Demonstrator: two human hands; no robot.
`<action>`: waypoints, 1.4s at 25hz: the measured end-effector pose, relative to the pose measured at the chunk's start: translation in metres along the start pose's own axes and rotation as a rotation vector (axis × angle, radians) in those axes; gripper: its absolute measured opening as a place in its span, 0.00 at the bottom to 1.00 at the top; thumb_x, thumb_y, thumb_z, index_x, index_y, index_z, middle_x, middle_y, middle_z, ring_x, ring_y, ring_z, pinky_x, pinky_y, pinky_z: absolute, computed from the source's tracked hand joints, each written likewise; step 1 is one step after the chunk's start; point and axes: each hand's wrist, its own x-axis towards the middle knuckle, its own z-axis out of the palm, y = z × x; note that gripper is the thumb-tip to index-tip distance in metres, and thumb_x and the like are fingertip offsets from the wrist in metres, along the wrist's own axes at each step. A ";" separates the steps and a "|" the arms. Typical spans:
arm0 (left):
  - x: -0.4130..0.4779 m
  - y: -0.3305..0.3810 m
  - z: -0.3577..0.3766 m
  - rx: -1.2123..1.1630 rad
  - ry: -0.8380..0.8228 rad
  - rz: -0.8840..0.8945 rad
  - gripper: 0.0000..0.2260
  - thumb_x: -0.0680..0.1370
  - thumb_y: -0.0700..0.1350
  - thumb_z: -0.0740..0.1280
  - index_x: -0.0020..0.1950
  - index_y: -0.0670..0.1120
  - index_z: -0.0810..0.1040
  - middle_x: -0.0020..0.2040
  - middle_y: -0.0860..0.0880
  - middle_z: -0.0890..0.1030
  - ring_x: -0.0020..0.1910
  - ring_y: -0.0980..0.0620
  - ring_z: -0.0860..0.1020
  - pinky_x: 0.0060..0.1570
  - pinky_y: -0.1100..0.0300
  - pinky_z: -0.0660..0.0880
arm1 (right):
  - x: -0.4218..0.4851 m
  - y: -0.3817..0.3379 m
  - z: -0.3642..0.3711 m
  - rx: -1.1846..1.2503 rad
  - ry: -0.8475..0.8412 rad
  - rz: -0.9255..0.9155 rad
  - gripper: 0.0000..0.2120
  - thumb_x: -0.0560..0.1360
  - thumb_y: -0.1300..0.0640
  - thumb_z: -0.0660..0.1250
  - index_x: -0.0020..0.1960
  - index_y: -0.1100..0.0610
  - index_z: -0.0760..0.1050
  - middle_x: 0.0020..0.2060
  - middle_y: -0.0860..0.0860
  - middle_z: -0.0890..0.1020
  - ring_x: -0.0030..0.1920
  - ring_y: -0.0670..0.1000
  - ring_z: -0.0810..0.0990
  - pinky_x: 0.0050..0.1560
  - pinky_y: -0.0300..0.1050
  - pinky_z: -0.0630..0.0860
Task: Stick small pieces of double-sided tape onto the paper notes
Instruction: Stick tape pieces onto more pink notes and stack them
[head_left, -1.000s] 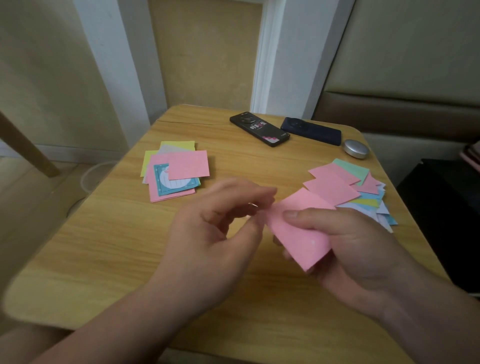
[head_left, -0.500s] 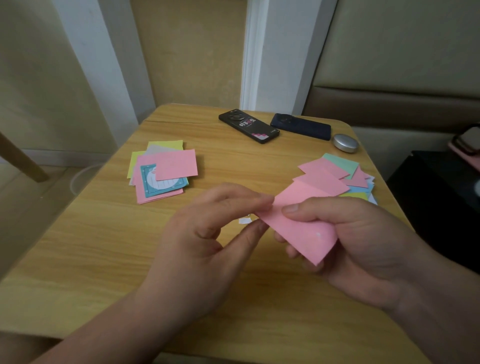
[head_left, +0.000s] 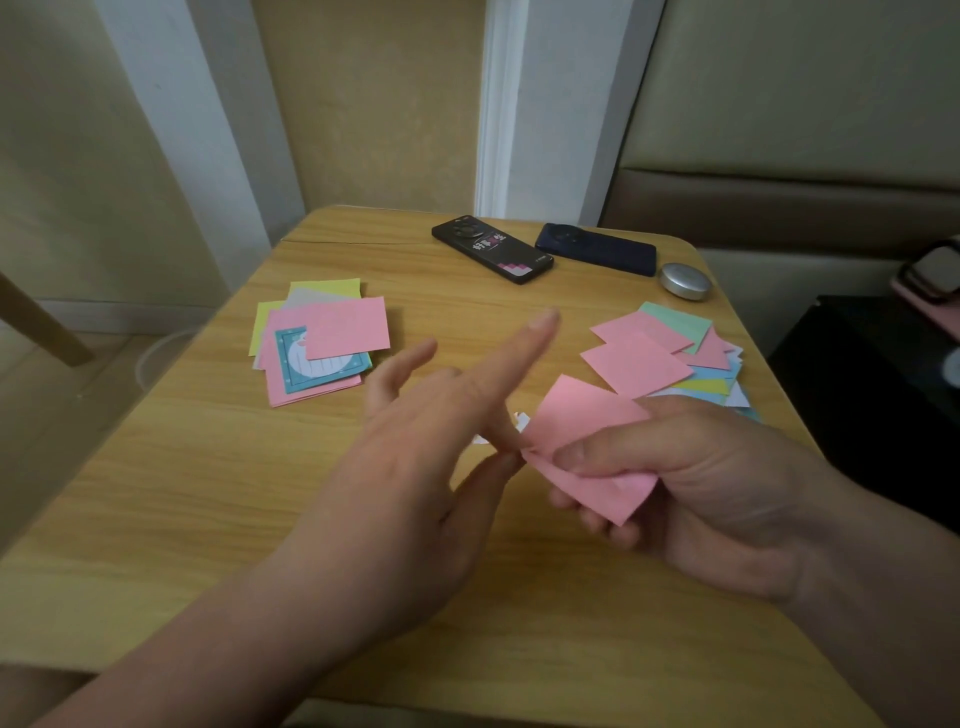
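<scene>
Pink paper note (head_left: 582, 415) is being held just above the tabletop (head_left: 208, 493), near its right-hand middle, slightly creased where it is being gripped. Right hand (head_left: 727, 493) is forming the grip: thumb lying flat across the upper face, fingers curling under, clamping the note between them. Left hand (head_left: 415, 467) is working at the note's left corner; thumb and one bent finger are meeting there and appearing to pinch it, while the index finger is pointing straight out and the outer fingers are spreading. Whether a tape piece is sitting between those tips is too blurred to tell. Judgement: the taping step on this one note is in progress; next move is probably calling for pressing the corner down firmly, then laying the note aside. Small white scraps (head_left: 521, 419) are lying under the corner. A neat stack of notes (head_left: 348, 327) is sitting to the left, a loose spread of notes (head_left: 639, 364) just beyond the right hand.
</scene>
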 end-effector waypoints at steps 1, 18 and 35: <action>-0.001 0.000 -0.001 -0.070 0.002 -0.040 0.36 0.76 0.40 0.70 0.80 0.50 0.56 0.46 0.61 0.78 0.52 0.61 0.78 0.67 0.50 0.68 | 0.000 0.000 0.000 -0.017 0.009 -0.011 0.18 0.62 0.65 0.72 0.51 0.68 0.79 0.32 0.61 0.83 0.25 0.50 0.79 0.20 0.37 0.71; 0.004 -0.003 -0.007 -1.346 0.211 -0.551 0.55 0.63 0.24 0.66 0.75 0.72 0.56 0.74 0.44 0.72 0.66 0.37 0.77 0.60 0.38 0.77 | -0.004 -0.001 0.001 -0.669 0.427 -0.489 0.08 0.68 0.47 0.75 0.44 0.49 0.80 0.35 0.38 0.83 0.41 0.37 0.80 0.27 0.31 0.73; 0.003 -0.008 0.000 -1.299 0.020 -0.620 0.07 0.67 0.40 0.74 0.44 0.40 0.87 0.38 0.39 0.84 0.36 0.46 0.82 0.41 0.55 0.80 | -0.009 0.014 0.014 -0.430 0.332 -0.743 0.06 0.67 0.56 0.76 0.36 0.46 0.81 0.32 0.37 0.84 0.35 0.37 0.83 0.29 0.26 0.73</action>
